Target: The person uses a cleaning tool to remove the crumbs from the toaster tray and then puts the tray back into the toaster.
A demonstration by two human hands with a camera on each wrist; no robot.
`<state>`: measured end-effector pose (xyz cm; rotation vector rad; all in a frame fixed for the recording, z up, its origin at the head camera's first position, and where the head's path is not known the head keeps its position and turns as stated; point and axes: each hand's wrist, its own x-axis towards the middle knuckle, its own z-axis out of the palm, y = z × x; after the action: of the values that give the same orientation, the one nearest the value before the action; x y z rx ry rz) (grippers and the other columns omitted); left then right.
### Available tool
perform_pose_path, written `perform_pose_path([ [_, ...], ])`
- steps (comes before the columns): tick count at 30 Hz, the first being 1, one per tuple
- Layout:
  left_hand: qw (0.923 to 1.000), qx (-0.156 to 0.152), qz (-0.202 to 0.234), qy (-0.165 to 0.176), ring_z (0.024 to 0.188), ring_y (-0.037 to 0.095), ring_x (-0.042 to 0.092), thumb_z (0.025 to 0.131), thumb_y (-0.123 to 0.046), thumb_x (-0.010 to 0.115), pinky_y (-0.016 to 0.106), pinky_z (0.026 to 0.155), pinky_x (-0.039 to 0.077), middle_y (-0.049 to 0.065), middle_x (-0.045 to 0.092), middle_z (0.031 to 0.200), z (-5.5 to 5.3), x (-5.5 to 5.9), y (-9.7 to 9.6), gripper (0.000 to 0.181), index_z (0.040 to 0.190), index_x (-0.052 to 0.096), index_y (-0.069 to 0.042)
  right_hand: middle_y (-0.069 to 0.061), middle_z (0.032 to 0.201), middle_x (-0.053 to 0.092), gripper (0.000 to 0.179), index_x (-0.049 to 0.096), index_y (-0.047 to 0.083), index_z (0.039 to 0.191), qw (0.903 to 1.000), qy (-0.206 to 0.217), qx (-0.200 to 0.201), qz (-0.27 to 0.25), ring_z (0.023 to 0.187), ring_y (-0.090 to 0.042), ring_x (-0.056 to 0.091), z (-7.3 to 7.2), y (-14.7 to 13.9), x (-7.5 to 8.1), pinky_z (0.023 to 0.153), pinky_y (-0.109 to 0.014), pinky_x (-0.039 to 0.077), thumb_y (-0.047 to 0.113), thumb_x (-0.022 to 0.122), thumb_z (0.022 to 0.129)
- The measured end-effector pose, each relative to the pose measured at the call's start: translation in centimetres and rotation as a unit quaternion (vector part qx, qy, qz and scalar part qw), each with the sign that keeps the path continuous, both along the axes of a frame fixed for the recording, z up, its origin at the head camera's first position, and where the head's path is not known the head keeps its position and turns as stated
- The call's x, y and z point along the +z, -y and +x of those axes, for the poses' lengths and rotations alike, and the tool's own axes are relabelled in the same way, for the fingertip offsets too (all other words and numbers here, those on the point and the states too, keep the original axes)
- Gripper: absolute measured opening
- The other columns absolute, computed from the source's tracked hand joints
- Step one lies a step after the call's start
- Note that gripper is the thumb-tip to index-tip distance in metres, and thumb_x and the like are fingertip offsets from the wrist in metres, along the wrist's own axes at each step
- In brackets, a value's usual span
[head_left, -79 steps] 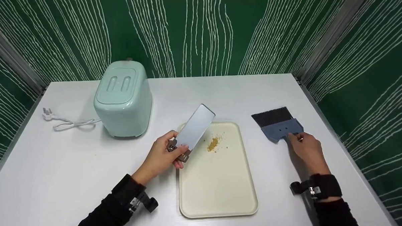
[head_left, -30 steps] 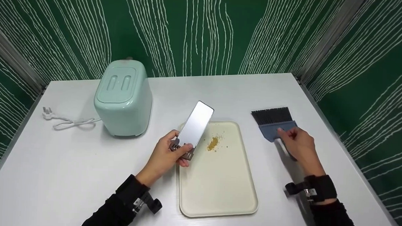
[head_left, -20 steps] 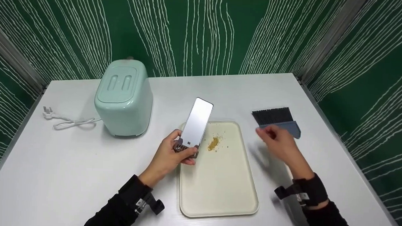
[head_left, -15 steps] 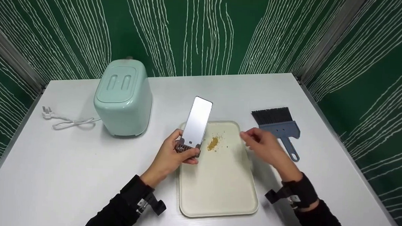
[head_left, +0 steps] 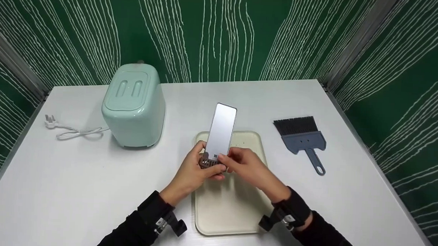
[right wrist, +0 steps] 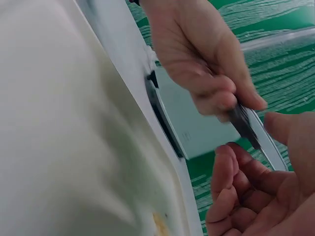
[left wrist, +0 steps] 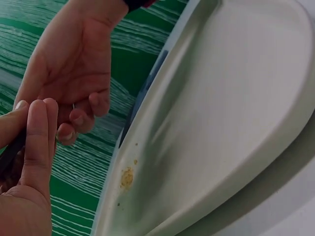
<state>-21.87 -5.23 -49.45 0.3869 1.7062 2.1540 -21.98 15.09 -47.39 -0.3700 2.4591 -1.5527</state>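
My left hand [head_left: 191,173] grips the brown slotted end of a crumb tray [head_left: 221,126], a flat silver plate that points away from me. My right hand [head_left: 250,167] is at the right side of that end, its thumb in front of the plate. In the right wrist view its thumb [right wrist: 278,125] and fingers [right wrist: 226,169] stand apart, loosely curled. Under both hands lies a cream tray [head_left: 230,218]. Small yellowish crumbs [left wrist: 127,178] lie on it, mostly hidden by my right hand in the head view.
A blue-grey hand brush [head_left: 305,140] with dark bristles lies on the white table right of the cream tray. At the back left stands a mint-green toaster [head_left: 132,109], its white cord [head_left: 80,133] and plug [head_left: 50,123] lying to the left. Green walls surround the table.
My right hand has let go of the brush and moved left to the crumb tray. My left hand has shifted slightly right, turning the plate to point more straight away from me.
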Motion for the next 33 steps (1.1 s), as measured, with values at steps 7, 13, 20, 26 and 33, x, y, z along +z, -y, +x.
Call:
perform_pose_path([
  [7, 0.9998, 0.006, -0.005, -0.017, 0.099, 0.031, 0.079, 0.095, -0.002, 0.081, 0.035, 0.08, 0.07, 0.006, 0.077, 0.109, 0.2, -0.1, -0.1, 0.057, 0.136, 0.042, -0.001, -0.009, 0.101, 0.078, 0.03, 0.073, -0.004, 0.121, 0.998, 0.022, -0.025, -0.054, 0.085, -0.009, 0.064, -0.2, 1.9, -0.2, 0.075, -0.021, 0.053, 0.023, 0.066, 0.109],
  [13, 0.9997, -0.003, -0.012, -0.021, 0.103, 0.035, 0.078, 0.095, -0.007, 0.082, 0.04, 0.084, 0.069, 0.011, 0.074, 0.114, 0.1, -0.4, 0.2, 0.061, 0.14, 0.041, -0.003, -0.011, 0.103, 0.078, 0.03, 0.072, -0.005, 0.122, 0.9978, 0.022, -0.03, -0.054, 0.085, -0.009, 0.065, -0.3, 2.3, -0.3, 0.075, -0.02, 0.053, 0.021, 0.067, 0.108],
  [20, 0.9976, -0.005, -0.061, -0.034, 0.106, 0.036, 0.077, 0.097, -0.022, 0.081, 0.041, 0.079, 0.07, 0.018, 0.075, 0.121, 0.0, -0.6, 1.3, 0.062, 0.143, 0.044, -0.006, -0.004, 0.097, 0.074, 0.03, 0.07, -0.005, 0.125, 0.9968, 0.044, -0.021, -0.063, 0.083, -0.008, 0.064, -0.3, 2.8, -0.3, 0.072, -0.019, 0.053, 0.02, 0.064, 0.109],
  [26, 0.9914, -0.003, -0.123, -0.045, 0.097, 0.043, 0.079, 0.106, -0.038, 0.07, 0.045, 0.077, 0.07, 0.024, 0.075, 0.121, -0.2, -0.2, 2.5, 0.052, 0.143, 0.046, -0.01, 0.004, 0.086, 0.066, 0.035, 0.066, -0.005, 0.132, 0.9949, 0.069, -0.017, -0.072, 0.072, -0.009, 0.056, -0.5, 3.2, -0.5, 0.06, -0.017, 0.044, 0.022, 0.061, 0.111],
  [33, 0.9573, 0.059, -0.25, -0.132, 0.089, 0.025, 0.081, 0.116, -0.04, 0.047, 0.04, 0.077, 0.068, 0.013, 0.081, 0.108, -0.7, 0.5, 4.5, 0.037, 0.143, 0.051, -0.015, 0.0, 0.086, 0.071, 0.036, 0.066, -0.004, 0.133, 0.9941, 0.082, -0.004, -0.071, 0.068, -0.01, 0.06, -0.3, 3.7, -0.7, 0.059, -0.021, 0.047, 0.023, 0.062, 0.11],
])
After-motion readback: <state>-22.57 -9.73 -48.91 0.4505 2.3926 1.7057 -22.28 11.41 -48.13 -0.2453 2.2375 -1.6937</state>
